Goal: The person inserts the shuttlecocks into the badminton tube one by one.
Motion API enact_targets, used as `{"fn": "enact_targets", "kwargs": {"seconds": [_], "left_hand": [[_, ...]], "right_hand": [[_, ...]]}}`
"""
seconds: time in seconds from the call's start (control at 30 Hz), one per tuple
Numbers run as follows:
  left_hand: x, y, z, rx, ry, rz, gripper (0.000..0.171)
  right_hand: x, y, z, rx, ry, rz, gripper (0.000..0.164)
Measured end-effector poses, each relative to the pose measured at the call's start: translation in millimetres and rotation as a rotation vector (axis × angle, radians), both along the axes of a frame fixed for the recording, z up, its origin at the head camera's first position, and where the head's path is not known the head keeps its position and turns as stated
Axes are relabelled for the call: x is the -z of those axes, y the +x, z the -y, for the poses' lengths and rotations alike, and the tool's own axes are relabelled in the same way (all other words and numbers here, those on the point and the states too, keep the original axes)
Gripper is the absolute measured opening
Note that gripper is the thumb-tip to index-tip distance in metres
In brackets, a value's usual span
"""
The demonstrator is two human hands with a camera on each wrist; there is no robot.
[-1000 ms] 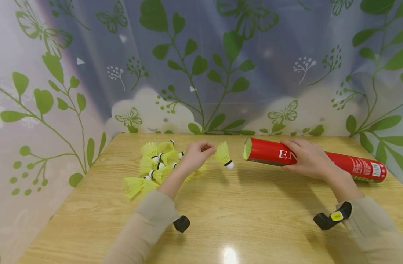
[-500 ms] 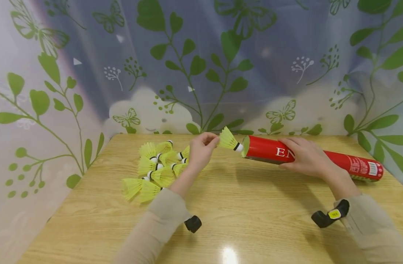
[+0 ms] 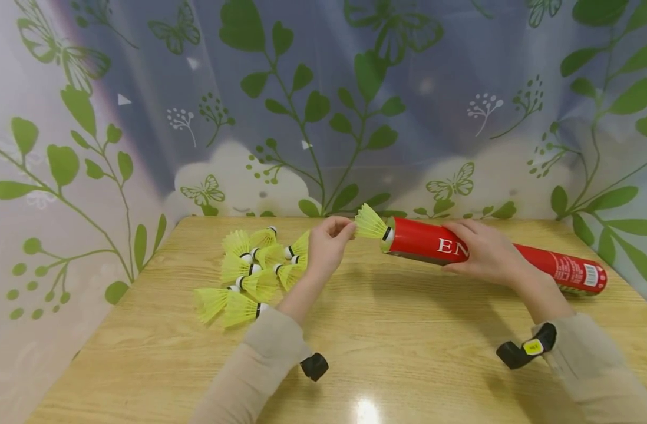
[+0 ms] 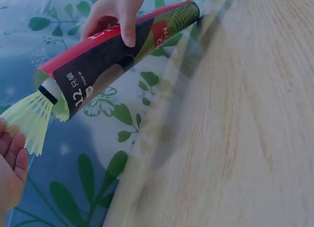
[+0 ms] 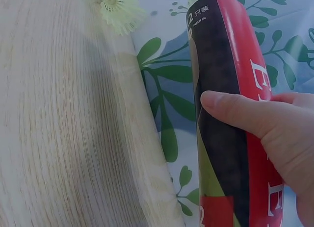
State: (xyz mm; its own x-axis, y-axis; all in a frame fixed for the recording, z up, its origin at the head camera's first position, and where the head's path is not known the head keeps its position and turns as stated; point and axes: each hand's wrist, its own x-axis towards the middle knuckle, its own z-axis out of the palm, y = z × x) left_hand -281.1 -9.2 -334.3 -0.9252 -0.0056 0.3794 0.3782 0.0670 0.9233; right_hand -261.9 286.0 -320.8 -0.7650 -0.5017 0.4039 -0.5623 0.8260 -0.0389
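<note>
My left hand (image 3: pixel 327 246) pinches a yellow shuttlecock (image 3: pixel 370 222) by the edge of its skirt. The shuttlecock's white base with its black band sits just inside the open end of a red tube (image 3: pixel 424 238); the skirt is still outside. My right hand (image 3: pixel 485 253) grips the tube around its middle, holding it tilted above the table, open end to the left. In the left wrist view the shuttlecock (image 4: pixel 32 116) enters the tube's mouth, and the tube's dark side (image 4: pixel 93 72) shows. The right wrist view shows the right thumb (image 5: pixel 230 109) across the tube.
Several yellow shuttlecocks (image 3: pixel 257 282) lie in a loose group on the wooden table (image 3: pixel 408 353), left of my left hand. A curtain (image 3: pixel 323 118) with leaf and butterfly prints hangs behind the table. A black wrist camera (image 3: pixel 525 350) sits at the right cuff.
My left hand has moved right, bringing the shuttlecock from hanging base-down beside the tube to having its base in the mouth. The tube has shifted slightly left.
</note>
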Motion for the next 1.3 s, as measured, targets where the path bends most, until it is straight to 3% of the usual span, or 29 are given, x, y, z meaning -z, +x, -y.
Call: {"fn": "enact_targets", "kwargs": {"seconds": [0.47,0.83,1.07,1.3], "left_hand": [[8.5,7.7,-4,0.072,-0.003,0.082,0.013],[17.3,4.9,-6,0.119,-0.072,0.085,0.013],[16.5,5.5,-8,0.138,-0.119,0.129,0.014],[15.6,4.1,-8,0.138,-0.124,0.125,0.015]], "right_hand": [[7.9,-0.7,-1,-0.146,-0.034,-0.106,0.088],[10.2,-0.5,-2,-0.13,-0.02,-0.088,0.09],[10.5,-2.1,1,-0.151,-0.03,-0.124,0.086],[10.7,-2.6,3,-0.15,-0.016,-0.125,0.087]]}}
